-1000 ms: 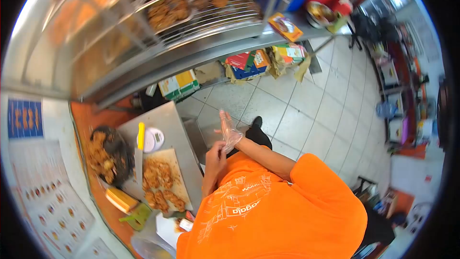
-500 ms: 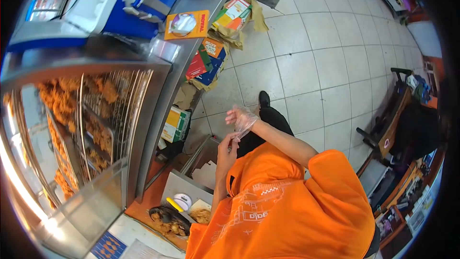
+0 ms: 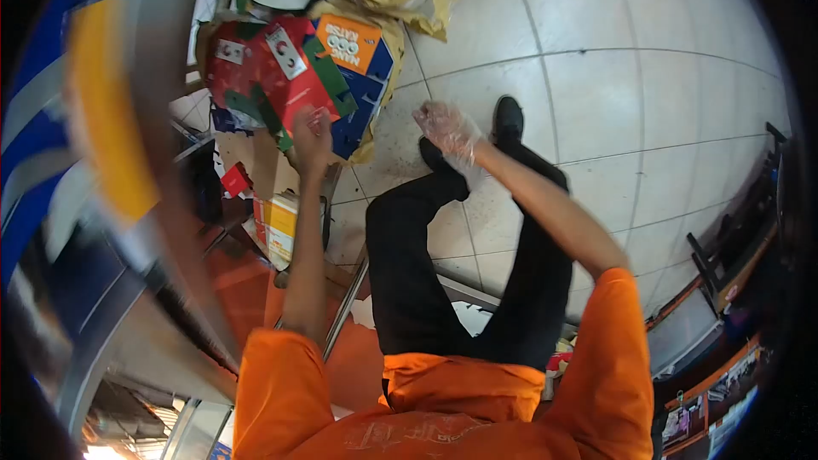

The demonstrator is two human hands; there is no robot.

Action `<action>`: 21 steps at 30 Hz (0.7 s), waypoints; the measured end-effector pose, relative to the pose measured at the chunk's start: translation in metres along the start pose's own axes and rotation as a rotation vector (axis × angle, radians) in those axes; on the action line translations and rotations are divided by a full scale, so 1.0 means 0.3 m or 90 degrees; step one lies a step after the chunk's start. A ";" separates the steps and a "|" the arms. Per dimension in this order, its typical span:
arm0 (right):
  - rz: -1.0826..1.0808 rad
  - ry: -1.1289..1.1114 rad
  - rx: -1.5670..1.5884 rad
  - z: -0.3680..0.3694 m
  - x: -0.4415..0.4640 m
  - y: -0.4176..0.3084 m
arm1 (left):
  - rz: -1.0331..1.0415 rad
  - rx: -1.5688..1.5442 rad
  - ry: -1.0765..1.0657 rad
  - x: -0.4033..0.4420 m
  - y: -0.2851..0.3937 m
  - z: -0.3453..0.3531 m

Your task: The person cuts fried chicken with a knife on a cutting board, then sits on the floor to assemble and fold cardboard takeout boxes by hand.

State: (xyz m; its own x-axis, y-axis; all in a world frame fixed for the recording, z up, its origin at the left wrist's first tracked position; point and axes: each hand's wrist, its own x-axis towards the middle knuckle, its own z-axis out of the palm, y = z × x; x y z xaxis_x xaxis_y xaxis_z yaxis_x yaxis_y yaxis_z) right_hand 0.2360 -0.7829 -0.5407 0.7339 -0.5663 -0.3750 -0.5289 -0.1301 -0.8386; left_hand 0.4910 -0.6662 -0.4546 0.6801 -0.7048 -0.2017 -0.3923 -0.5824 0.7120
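Left hand at the printed cartons, gloved right hand out over the tiles

The left hand is bare and reaches to the near edge of the folded red cartons, its fingertips overlapping the lowest red panel; whether they press or grip it, I cannot tell. The cartons lie in a loose stack at the far left, with green flaps, an orange panel and a dark blue one on the right side, and torn brown paper around the far and right edges. The right hand wears a clear plastic glove (it bunches loosely at the wrist), its fingers open and slightly curled, well apart from the left hand, above the pale floor near the black shoes. A yellow-and-white box sits nearer, left of the left forearm.
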 end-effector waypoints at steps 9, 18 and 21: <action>-0.311 -0.634 -0.554 -0.221 0.236 -0.104 | -0.132 0.531 0.078 0.406 -0.331 0.334; -0.511 -0.629 -0.555 -0.178 0.226 -0.051 | 0.072 0.437 0.277 0.384 -0.507 0.165; -0.558 -0.623 -0.565 -0.175 0.209 -0.083 | 0.160 0.449 0.419 0.400 -0.459 0.037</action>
State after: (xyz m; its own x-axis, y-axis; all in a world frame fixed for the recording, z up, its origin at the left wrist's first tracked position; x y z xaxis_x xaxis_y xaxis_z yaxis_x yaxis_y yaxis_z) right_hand 0.2727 -0.8578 -0.5225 0.7260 0.6128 -0.3121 0.3752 -0.7334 -0.5669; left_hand 0.6198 -0.6751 -0.5844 0.6513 -0.5997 0.4650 -0.7045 -0.7055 0.0771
